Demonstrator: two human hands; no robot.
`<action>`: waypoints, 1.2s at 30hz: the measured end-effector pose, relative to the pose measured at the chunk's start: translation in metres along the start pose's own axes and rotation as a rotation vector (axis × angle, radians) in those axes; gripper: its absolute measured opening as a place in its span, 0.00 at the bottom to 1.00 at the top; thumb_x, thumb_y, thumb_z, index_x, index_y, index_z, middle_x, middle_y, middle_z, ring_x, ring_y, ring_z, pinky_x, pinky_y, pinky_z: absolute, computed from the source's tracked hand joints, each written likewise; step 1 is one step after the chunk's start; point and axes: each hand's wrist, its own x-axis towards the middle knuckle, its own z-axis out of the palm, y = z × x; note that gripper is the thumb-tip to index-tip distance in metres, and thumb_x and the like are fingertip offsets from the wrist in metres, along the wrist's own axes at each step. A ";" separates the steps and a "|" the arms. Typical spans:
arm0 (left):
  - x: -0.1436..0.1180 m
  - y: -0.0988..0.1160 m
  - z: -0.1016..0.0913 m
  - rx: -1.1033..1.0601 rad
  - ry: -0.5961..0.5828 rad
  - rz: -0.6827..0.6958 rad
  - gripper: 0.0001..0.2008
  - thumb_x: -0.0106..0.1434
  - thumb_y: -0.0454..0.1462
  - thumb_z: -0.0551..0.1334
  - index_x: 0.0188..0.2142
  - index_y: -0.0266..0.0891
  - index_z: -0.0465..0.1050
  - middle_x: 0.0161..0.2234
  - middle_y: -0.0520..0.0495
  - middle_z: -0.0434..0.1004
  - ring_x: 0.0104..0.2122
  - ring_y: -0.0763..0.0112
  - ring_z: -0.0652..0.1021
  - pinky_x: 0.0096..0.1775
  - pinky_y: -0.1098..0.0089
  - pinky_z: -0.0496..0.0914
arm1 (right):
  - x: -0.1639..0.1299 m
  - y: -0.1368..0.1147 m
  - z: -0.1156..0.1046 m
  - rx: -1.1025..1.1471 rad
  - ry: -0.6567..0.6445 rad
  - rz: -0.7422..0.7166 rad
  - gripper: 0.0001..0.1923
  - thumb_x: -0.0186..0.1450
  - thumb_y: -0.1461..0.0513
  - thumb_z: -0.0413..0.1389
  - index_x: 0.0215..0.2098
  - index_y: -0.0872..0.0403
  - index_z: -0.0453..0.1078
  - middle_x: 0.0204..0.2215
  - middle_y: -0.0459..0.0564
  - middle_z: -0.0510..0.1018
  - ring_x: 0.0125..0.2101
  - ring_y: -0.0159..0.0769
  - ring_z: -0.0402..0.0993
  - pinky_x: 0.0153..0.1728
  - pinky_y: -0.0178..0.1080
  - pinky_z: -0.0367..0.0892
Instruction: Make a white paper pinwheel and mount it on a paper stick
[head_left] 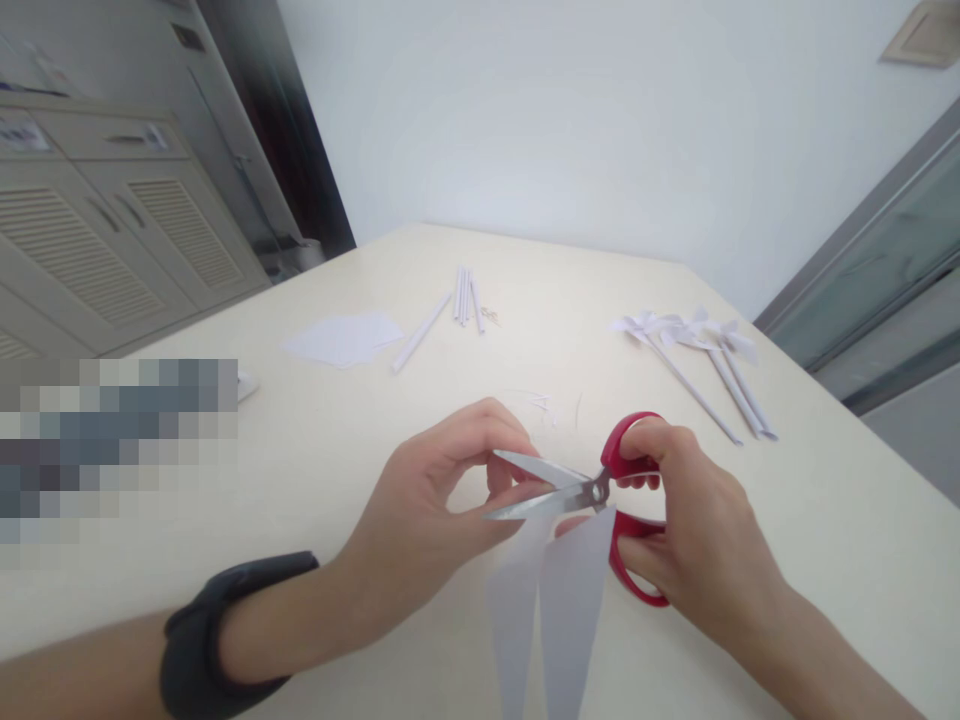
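Note:
My left hand pinches a sheet of white paper that hangs down below the fingers, with a slit between two of its flaps. In my right hand is a pair of scissors with red handles, thumb and fingers through the loops. The scissor blades are spread apart and point left, close to the left fingertips and across the top of the paper. The left fingers partly hide where the paper is gripped. Thin white paper scraps lie on the table just beyond the hands.
Flat white sheets lie at the left on the cream table. Several rolled paper sticks rest at the back, beside small wire-like bits. Paper pinwheels on sticks lie at the right. A wall borders the far edge.

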 end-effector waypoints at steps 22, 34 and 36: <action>-0.001 -0.003 -0.002 0.018 -0.028 0.032 0.03 0.58 0.31 0.62 0.31 0.39 0.71 0.30 0.53 0.66 0.31 0.75 0.69 0.35 0.72 0.63 | -0.003 -0.005 0.005 -0.074 0.127 -0.014 0.19 0.47 0.70 0.54 0.36 0.51 0.55 0.28 0.43 0.69 0.24 0.29 0.67 0.20 0.30 0.63; 0.001 -0.001 0.000 0.015 -0.016 0.027 0.06 0.57 0.28 0.61 0.30 0.40 0.71 0.30 0.53 0.67 0.29 0.76 0.69 0.33 0.72 0.64 | -0.003 -0.005 0.002 -0.095 0.132 -0.049 0.15 0.50 0.68 0.51 0.35 0.52 0.56 0.27 0.45 0.69 0.24 0.30 0.66 0.20 0.31 0.63; 0.001 -0.001 0.000 0.021 -0.005 0.041 0.05 0.57 0.28 0.62 0.29 0.40 0.71 0.30 0.52 0.67 0.29 0.76 0.69 0.32 0.72 0.65 | -0.003 -0.006 0.002 -0.097 0.125 -0.042 0.15 0.49 0.69 0.49 0.35 0.52 0.55 0.27 0.45 0.69 0.23 0.30 0.67 0.20 0.31 0.63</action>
